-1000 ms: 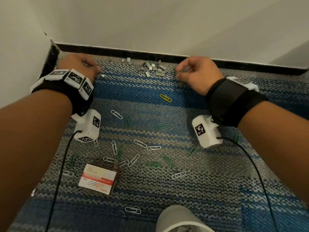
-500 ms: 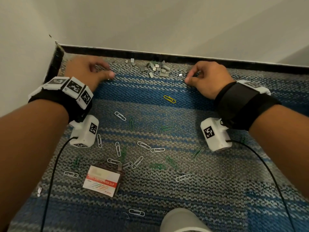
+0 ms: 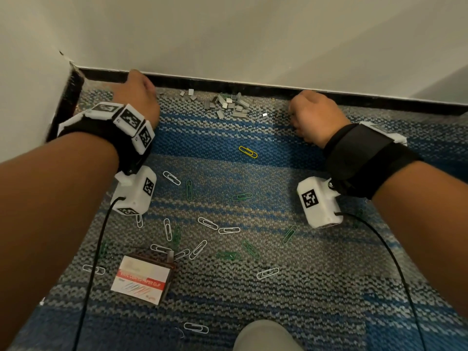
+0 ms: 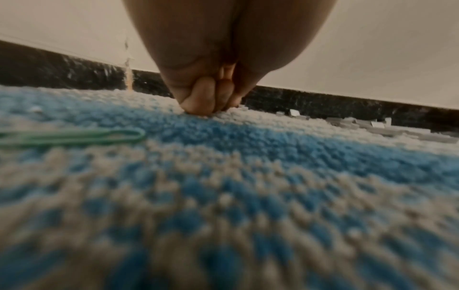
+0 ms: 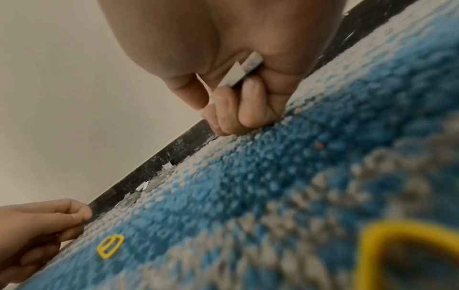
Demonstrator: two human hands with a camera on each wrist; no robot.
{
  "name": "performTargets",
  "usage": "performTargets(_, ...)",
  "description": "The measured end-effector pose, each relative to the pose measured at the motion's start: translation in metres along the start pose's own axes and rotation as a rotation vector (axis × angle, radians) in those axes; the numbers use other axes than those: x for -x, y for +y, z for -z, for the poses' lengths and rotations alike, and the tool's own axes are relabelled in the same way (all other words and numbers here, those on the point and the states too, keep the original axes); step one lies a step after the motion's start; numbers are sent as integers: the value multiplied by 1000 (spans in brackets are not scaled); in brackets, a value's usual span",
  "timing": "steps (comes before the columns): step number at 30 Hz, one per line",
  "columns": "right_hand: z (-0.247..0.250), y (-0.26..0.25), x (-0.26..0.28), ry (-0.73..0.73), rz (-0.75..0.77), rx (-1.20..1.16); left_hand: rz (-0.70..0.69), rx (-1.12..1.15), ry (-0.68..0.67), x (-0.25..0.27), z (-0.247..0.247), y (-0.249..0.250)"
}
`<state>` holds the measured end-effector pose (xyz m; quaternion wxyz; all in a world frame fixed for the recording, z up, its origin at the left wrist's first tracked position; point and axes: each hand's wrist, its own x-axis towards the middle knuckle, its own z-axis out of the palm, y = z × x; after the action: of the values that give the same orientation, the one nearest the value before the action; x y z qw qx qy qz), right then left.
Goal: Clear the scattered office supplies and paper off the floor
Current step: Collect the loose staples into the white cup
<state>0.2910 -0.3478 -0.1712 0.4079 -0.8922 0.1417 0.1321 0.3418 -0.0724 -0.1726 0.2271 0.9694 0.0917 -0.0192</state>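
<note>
**Gathering loose staple strips along the baseboard, one hand either side of the pile**

To do this step well, I judge both hands should sweep inward toward the staple pile (image 3: 229, 103) at 12 o'clock, keeping fingertips low in the carpet (image 3: 228, 138) pile so short strips do not slip under. The right hand (image 3: 315, 115), at 2 o'clock, is curled tight and already grasps a few staple strips (image 5: 242, 71) in its fist, knuckles pressing the carpet. The left hand (image 3: 138, 97), at 10 o'clock, has fingers curled, tips touching the carpet by the baseboard (image 3: 253, 86); whether it holds anything I cannot tell. Paper clips (image 3: 207, 222) and their box (image 3: 143, 278) lie nearer, at 6 to 7 o'clock, untouched.
</note>
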Motion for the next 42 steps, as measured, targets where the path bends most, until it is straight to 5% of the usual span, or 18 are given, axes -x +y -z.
performTargets(9, 9, -14, -4, -73, -68, -164, -16, -29, -83, -5, -8, 4)
performTargets(15, -7, -19, -12, -22, 246, 371, -4, 29, -51, 2, -3, 7)
performTargets(23, -11, -27, -14, -49, 294, 502, -18, -78, -238, 24, -14, 61)
performTargets(33, -29, -36, -17, -97, 395, 424, -329, -332, -271, 37, -37, 65)
performTargets(39, -21, -37, -15, -96, 314, 414, -284, -331, -273, 43, -41, 67)
performTargets(42, -13, -39, 0, -241, 104, -55, -294, -307, -285, 44, -37, 66)
